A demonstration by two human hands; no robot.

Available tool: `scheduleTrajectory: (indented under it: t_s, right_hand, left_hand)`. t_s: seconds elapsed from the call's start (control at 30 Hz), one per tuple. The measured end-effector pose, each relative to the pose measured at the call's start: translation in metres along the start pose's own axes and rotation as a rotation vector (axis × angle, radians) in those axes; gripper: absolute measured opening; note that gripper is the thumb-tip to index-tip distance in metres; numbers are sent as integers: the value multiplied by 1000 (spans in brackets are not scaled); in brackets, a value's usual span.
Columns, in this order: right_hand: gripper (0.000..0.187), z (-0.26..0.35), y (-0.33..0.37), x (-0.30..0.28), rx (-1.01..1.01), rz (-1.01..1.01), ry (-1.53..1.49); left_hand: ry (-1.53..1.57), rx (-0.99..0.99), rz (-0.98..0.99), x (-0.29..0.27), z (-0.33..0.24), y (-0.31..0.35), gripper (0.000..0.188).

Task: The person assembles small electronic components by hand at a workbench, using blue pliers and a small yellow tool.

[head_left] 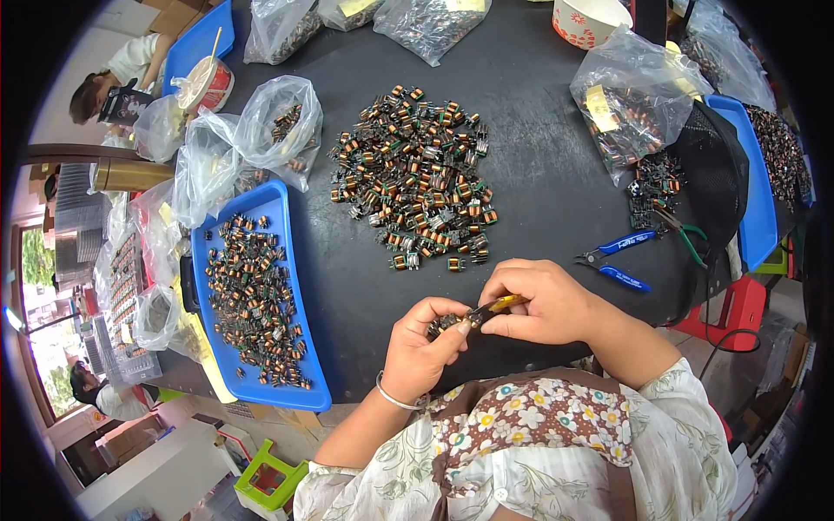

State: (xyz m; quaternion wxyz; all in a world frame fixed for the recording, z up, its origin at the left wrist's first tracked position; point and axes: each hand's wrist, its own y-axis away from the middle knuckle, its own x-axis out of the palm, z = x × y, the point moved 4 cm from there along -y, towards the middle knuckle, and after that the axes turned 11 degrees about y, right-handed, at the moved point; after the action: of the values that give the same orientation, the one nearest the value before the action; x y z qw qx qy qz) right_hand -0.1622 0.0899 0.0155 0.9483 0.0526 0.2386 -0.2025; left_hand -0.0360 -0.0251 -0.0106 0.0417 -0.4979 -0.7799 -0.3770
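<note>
Hands: left (420, 345) pinches parts (446, 324), right (546, 304) grips yellow-black tool (499, 306) | coil heap (417, 178) ahead | blue nippers (626, 242) nearby

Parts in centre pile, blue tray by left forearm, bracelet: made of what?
Parts: likely copper wire, coppery sheen; dark sections maybe plastic, too small to tell.
Blue tray: probably molded plastic, smooth; uniform colour, rounded corners.
Bracelet: looks like polished metal; silvery highlights, alloy unclear.

A brown flowered apron (539, 415) covers a white leaf-print blouse (373, 473), with one silvery bangle (395, 400).
</note>
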Motion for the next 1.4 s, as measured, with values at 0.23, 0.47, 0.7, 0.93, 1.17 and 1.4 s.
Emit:
scheduleTrajectory:
  t_s: [0.23,0.47,0.7,0.93,1.17,1.4]
  right_hand:
    - [16,-4,0,5,-46,14,-49]
    - [15,-8,-1,7,-30,52,-122]
    - [15,-4,0,5,32,2,-54]
    - [15,3,6,4,20,-27,185]
    - [8,7,7,6,-63,-116,345]
    - [8,10,8,8,-95,-102,432]
  left_hand:
    - [106,-14,103,1,4,1,13]
    - [237,-56,130,4,7,2,11]
    - [265,-60,63,5,5,2,18]
    - [279,-47,5,-2,5,0,22]
    - [163,17,-23,1,1,-2,20]
    - [57,64,-26,-1,0,0,20]
